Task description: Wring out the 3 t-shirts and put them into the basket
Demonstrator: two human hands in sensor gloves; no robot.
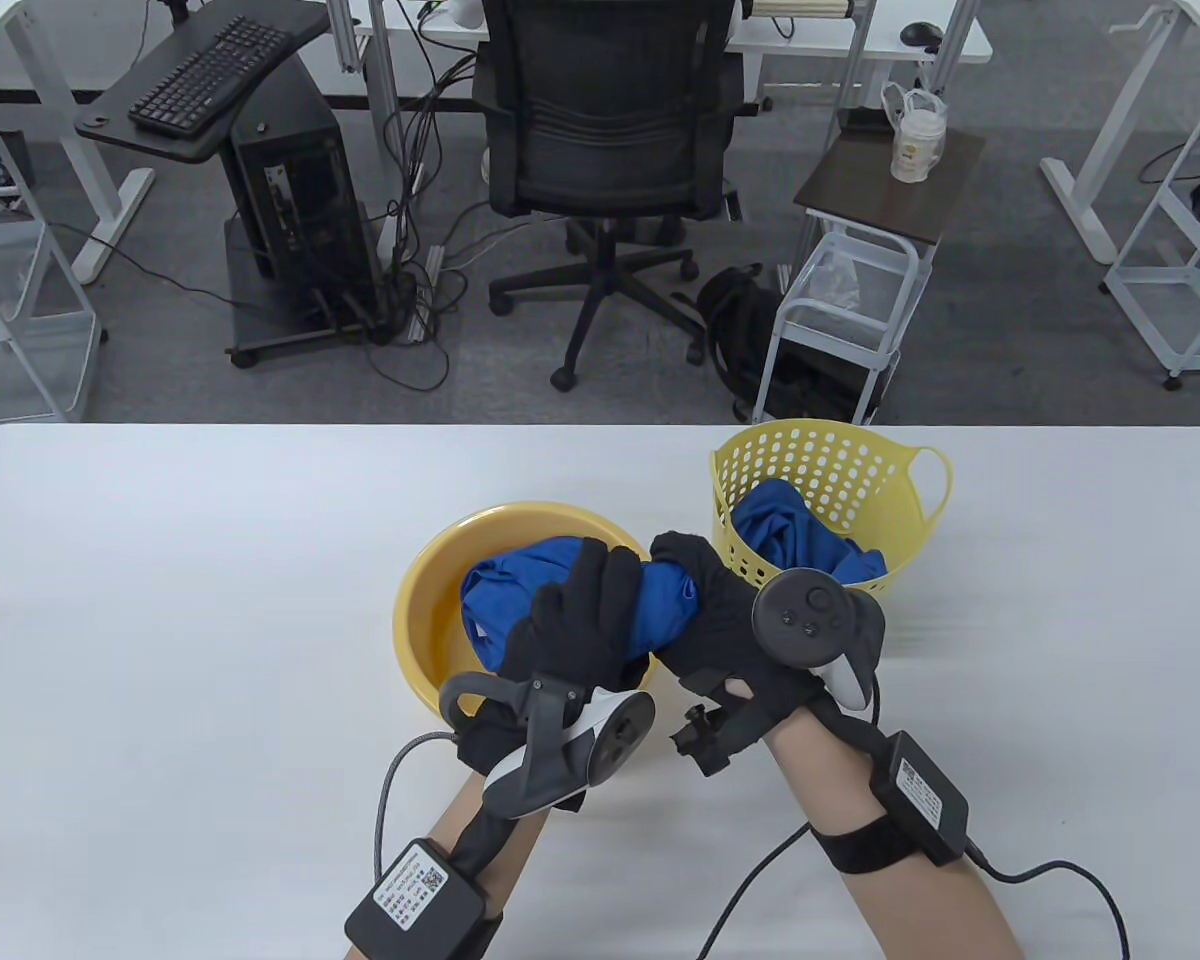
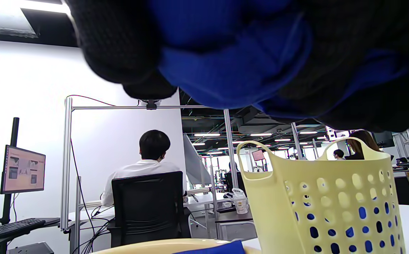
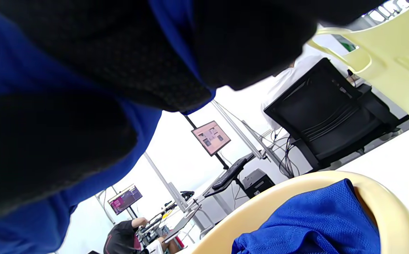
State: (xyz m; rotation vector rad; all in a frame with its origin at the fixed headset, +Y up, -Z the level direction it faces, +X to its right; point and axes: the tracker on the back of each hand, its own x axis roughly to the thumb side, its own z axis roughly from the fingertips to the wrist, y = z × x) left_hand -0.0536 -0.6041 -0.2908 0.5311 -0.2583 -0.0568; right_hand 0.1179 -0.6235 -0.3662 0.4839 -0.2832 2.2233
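Both hands clutch one blue t-shirt (image 1: 660,600) just beside the basket (image 1: 900,470), the left hand (image 1: 570,620) and right hand (image 1: 710,610) curled tight round it, seemingly mid-wring. One shirt (image 1: 790,530) already lies inside the basket; another (image 1: 490,600) waits in the yellow basin (image 1: 430,580) beside it.

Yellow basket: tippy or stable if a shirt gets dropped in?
Probably stable: the yellow basket stands upright on the table, and blue cloth already inside likely adds weight. Its thin perforated wall suggests light, flexible plastic, so a knock at the rim might slide it.
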